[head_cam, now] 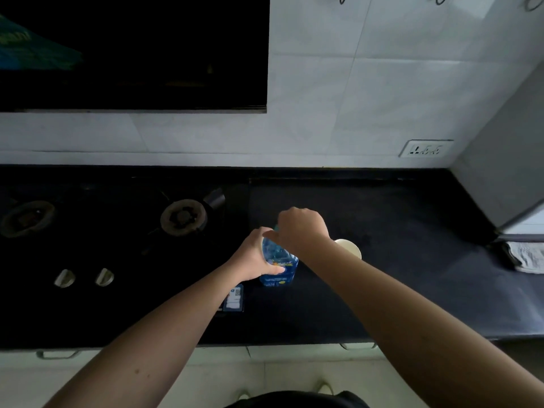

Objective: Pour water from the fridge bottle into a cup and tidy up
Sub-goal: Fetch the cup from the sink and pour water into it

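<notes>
Two hands meet over one bottle (278, 267) near the middle of the dark tabletop (397, 231). We see the bottle standing upright, clear blue plastic with a blue label around its lower part; whether water fills it we cannot tell through the tinted wall. Our left hand (254, 256) wraps the bottle's side, its fingers (272, 270) curled firmly around the body with the thumb laid across the label. Our right hand (300, 226) sits on top of the bottle, fingers closed down over the neck where the cap would be, though the cap itself is hidden beneath the hand. Just beside the bottle on its right, partly covered by the right forearm, stands a pale cup (350, 247); only a slice of its rim and inside wall shows, and we cannot tell whether anything is in it. Toward the front edge of the tabletop, just left of the bottle, lies a small blue and white packet (235, 297), flat. At the left end sits a gas hob with a burner (183, 217) and two knobs (84, 277). At the right edge, a folded white cloth (528, 256) rests beside the grey fridge (506, 172).
</notes>
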